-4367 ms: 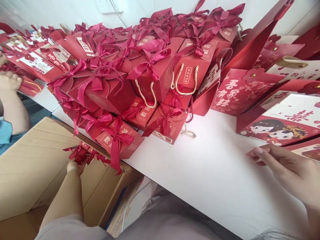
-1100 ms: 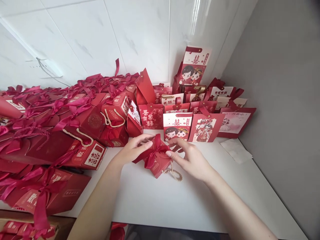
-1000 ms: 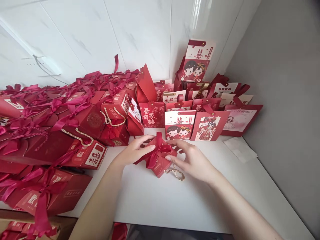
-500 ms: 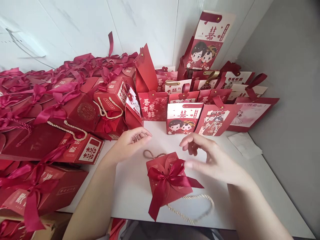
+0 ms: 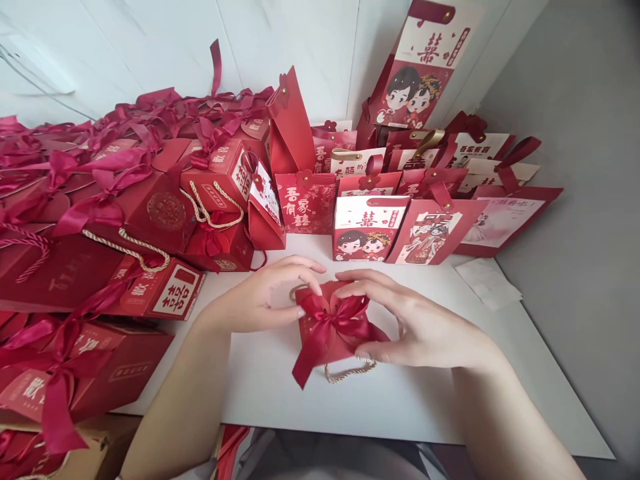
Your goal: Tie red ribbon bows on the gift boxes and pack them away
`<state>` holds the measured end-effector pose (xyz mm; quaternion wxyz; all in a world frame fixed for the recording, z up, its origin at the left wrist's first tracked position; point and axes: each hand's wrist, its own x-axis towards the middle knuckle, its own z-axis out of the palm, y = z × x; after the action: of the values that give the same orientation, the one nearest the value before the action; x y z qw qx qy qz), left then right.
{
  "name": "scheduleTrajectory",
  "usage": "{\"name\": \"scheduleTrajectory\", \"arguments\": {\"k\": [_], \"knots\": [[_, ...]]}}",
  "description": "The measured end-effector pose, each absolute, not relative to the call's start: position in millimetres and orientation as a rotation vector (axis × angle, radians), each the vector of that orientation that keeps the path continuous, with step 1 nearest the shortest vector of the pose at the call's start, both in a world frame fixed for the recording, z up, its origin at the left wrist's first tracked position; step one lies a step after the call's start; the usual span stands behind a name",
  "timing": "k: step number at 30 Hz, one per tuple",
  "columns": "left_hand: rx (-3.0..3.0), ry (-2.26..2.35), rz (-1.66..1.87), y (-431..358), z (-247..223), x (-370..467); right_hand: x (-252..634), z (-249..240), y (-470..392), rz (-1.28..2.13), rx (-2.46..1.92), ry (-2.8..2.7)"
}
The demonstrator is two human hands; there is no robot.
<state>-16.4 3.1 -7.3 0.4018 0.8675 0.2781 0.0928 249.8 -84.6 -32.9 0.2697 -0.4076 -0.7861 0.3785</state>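
A small red gift box (image 5: 327,350) sits on the white table, its overlapping flaps closed on top. A dark red satin ribbon bow (image 5: 337,321) is tied over it, one tail hanging toward me. My left hand (image 5: 270,293) is at the bow's left loop, with thumb and index fingertip on either side of it. From the right, my right hand (image 5: 410,320) spans the box, fingers at the back edge and thumb at the front right corner. A twisted gold cord handle (image 5: 345,375) pokes out in front; another cord is partly hidden behind the box.
Many red gift boxes (image 5: 150,207) with ribbons and cords are stacked on the left. Printed red and white gift bags (image 5: 370,227) stand along the back. A white tissue (image 5: 489,283) lies on the table (image 5: 410,407) by the grey wall at right.
Both hands have moved inward to the box and bow; before, they hovered apart at its sides. The front cord handle now shows less, and the bow sits slightly higher in view.
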Motion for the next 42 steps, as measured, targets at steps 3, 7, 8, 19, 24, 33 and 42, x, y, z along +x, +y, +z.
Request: {"name": "scheduleTrajectory", "arguments": {"k": [3, 7, 8, 19, 24, 33, 42], "knots": [[2.192, 0.779, 0.338, 4, -14, -14, 247, -40, -83, 0.831, -1.193, -2.07], [2.141, 0.815, 0.44, 7, -21, -13, 242, -46, -80, 0.449, -1.263, -2.034], [2.127, 0.807, 0.447, 8, -23, -14, 240, -47, -80, 0.329, -1.231, -2.03], [1.954, 0.807, 0.433, 15, -31, -18, 186, -67, -95, -0.076, -0.925, -2.237], [1.926, 0.775, 0.454, 16, -32, -13, 188, -68, -93, -0.003, -0.873, -2.142], [1.722, 0.851, 0.519, 17, -40, -10, 192, -59, -91, 0.071, -0.768, -2.146], [1.731, 0.871, 0.521, 21, -41, -10, 194, -56, -90, 0.122, -0.792, -2.166]]}}
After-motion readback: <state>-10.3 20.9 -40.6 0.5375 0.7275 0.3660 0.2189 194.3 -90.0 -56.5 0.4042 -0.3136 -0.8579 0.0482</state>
